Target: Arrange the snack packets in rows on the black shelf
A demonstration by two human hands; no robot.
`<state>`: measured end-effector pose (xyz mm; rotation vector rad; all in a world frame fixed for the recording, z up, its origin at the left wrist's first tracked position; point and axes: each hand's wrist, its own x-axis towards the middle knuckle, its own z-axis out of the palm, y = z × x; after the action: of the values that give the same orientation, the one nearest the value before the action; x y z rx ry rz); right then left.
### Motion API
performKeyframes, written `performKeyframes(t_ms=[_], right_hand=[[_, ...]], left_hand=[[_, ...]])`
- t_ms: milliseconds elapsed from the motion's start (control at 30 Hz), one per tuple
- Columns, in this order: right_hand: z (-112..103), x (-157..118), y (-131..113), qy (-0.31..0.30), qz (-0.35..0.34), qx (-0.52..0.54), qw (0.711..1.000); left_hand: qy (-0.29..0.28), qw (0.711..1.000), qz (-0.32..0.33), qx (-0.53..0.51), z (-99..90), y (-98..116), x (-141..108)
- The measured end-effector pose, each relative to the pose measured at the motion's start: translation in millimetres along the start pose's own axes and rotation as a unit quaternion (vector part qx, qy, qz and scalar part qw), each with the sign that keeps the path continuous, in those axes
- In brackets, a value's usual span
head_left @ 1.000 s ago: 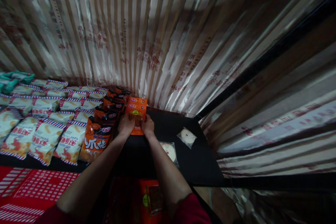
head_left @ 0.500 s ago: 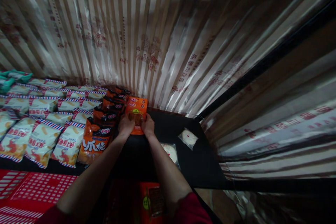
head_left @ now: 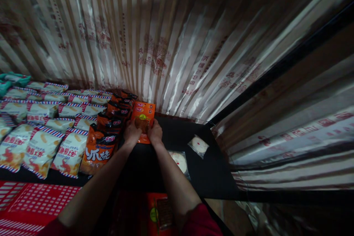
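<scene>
An orange snack packet (head_left: 142, 121) with a yellow label and a clear window is at the back of the black shelf. My left hand (head_left: 132, 132) grips its left edge, and my right hand (head_left: 155, 132) grips its right edge. Fingers of both hands are partly behind or against the packet. Just left of it runs a row of orange and black snack bags (head_left: 101, 147). Two flat round white items in clear wrappers lie to the right: one (head_left: 199, 145) in full view, the other (head_left: 179, 162) partly covered by my right forearm.
Rows of white snack bags (head_left: 42, 150) with striped edges fill the left. Nearer me are a red plastic basket (head_left: 49, 197) and another orange packet (head_left: 155, 214) low between my arms. A pleated foil-like curtain (head_left: 157, 44) hangs behind; a dark bar (head_left: 257, 77) slants at right.
Both hands keep their hold on the orange packet, which stays in nearly the same spot. The view has shifted slightly.
</scene>
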<state>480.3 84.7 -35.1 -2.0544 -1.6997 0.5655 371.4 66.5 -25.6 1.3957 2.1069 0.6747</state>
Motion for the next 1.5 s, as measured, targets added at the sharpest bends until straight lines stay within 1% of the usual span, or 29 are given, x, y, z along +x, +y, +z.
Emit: performKeyframes(t_ms=[333,667,967,1167,1500], right_hand=[[-7,-7,-11,0.006,0.009,-0.068,0.998],[-7,-10,-8,0.008,0.006,-0.100,0.995],[-4,-8,-1,0.013,-0.003,-0.098,0.995],[-5,-9,-2,0.006,0.009,-0.102,0.995],[-3,-11,-4,0.020,0.022,-0.104,0.994]], left_hand=[[0.034,0.999,0.035,0.024,7.4,-4,1],[0.055,0.997,0.053,0.027,12.1,-6,2],[0.053,0.996,0.057,0.045,11.3,-7,1],[0.041,0.996,0.047,0.056,10.3,-5,0],[0.056,0.994,0.062,0.074,13.8,-6,-3]])
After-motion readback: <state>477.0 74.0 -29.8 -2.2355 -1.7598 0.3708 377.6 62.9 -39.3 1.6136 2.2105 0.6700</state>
